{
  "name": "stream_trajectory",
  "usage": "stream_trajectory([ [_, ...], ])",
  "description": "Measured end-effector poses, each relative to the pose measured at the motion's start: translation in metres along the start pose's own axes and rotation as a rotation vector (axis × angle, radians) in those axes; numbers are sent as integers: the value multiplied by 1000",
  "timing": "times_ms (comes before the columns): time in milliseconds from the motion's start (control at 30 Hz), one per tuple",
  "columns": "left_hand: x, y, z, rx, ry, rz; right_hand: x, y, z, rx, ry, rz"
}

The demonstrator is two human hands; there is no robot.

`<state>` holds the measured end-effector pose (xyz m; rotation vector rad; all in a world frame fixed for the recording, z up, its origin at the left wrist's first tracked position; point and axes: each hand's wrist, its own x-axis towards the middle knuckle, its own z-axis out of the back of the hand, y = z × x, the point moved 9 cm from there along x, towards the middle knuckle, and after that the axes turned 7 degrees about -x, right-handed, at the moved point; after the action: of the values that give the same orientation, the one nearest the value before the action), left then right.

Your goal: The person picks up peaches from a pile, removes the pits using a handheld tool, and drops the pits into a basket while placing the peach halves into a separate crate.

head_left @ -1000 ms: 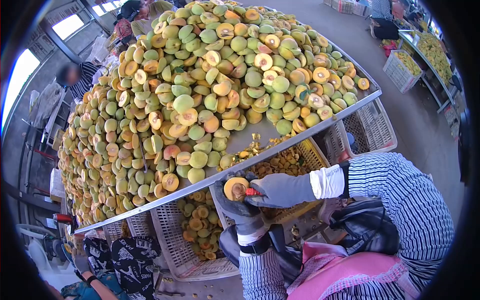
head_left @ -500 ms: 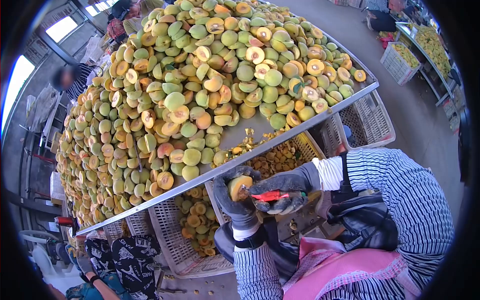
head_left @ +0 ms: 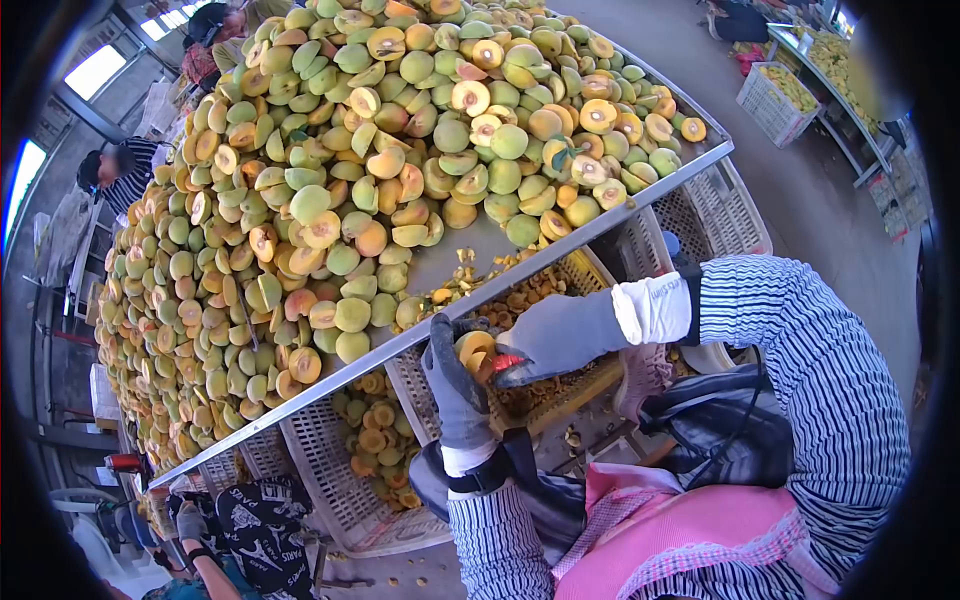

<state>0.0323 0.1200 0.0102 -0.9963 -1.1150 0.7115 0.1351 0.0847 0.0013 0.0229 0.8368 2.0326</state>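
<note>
grey knit gloves cover both hands, so the fingers themselves are hard to read. the left hand [head_left: 455, 392] curls up around a peach half [head_left: 473, 346] and grips it cut face up, just below the near edge of the metal table [head_left: 490, 240]; the glove hides the lower part of the fruit. the right hand [head_left: 558, 336] is clenched around a red-handled tool [head_left: 506, 362]. only a small red tip shows between glove and fruit, and the working end is hidden against the peach half. whether a stone sits in the half cannot be made out.

the pile of halved peaches [head_left: 380, 170] on the table runs out of view at the top and left. below, a white crate [head_left: 322, 470] of pitted halves is partly hidden by the table rim, and a yellow crate [head_left: 598, 272] is mostly covered by the right forearm. a co-worker's gloved hand [head_left: 186, 520] is cut off at the lower left.

half a second earlier the right hand was rolled palm-up with the whole red handle showing; now it has turned over and closed in on the half.
</note>
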Motion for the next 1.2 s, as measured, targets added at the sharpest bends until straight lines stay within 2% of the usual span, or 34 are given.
stream_trajectory([
  [67, -1, 20, 6, -136, -142, 294, -15, 8, 21, -333, -122, -133],
  [100, 1, 25, 5, -137, -143, 294, -16, 3, 17, -334, -122, -133],
  [167, -14, 67, 16, -463, -414, 565, -23, -17, 8, -476, -182, -167],
  [200, -11, 48, 14, -506, -344, 603, -27, -35, 2, -465, -49, -256],
  [233, -14, 55, 18, -500, -348, 598, -38, -47, 2, -308, -46, -330],
  [300, -23, 74, 23, -765, -412, 518, -43, -64, -4, -63, -123, -310],
  [333, -23, 64, 20, -813, -346, 463, -42, -60, -4, -64, -118, -311],
  [400, -19, 45, 10, -837, -327, 492, -40, -34, 18, -25, -337, -213],
  [433, -17, 41, 2, -855, -305, 517, -33, -29, 19, -25, -341, -220],
  [467, -18, 33, 10, -412, -312, 287, -25, -27, 21, -68, -346, -254],
  [567, -15, 47, 8, -329, -251, 265, -10, -18, 25, -150, -369, -293],
  [633, -18, 47, 9, -316, -216, 271, -4, -16, 23, -279, -399, -284],
  [700, -27, 63, 7, -530, -261, 362, 2, -18, 13, -361, -419, -257],
  [767, -31, 62, 7, -549, -224, 411, 3, -15, 10, -441, -442, -234],
  [833, -32, 65, 4, -568, -187, 452, 4, -10, 11, -644, -407, -225],
  [900, -37, 74, -6, -505, -61, 522, -1, -12, 12, -557, -328, -266],
  [933, -36, 62, -12, -760, -126, 593, -3, -16, 8, -467, -248, -308],
  [967, -40, 63, -14, -765, -129, 588, -6, -16, 8, -475, -246, -306],
  [1033, -51, 70, -12, -661, -121, 532, -10, -10, 8, -651, -296, -265],
  [1067, -47, 73, -19, -659, -17, 501, -11, -10, 7, -657, -298, -264],
  [1100, -53, 77, -21, -661, -21, 494, -12, -13, 5, -587, -301, -273],
  [1167, -50, 43, -13, -135, -71, 200, -15, -16, 3, -519, -300, -274],
  [1200, -48, 58, -16, -383, -48, 305, -17, -21, 1, -312, -326, -285],
])
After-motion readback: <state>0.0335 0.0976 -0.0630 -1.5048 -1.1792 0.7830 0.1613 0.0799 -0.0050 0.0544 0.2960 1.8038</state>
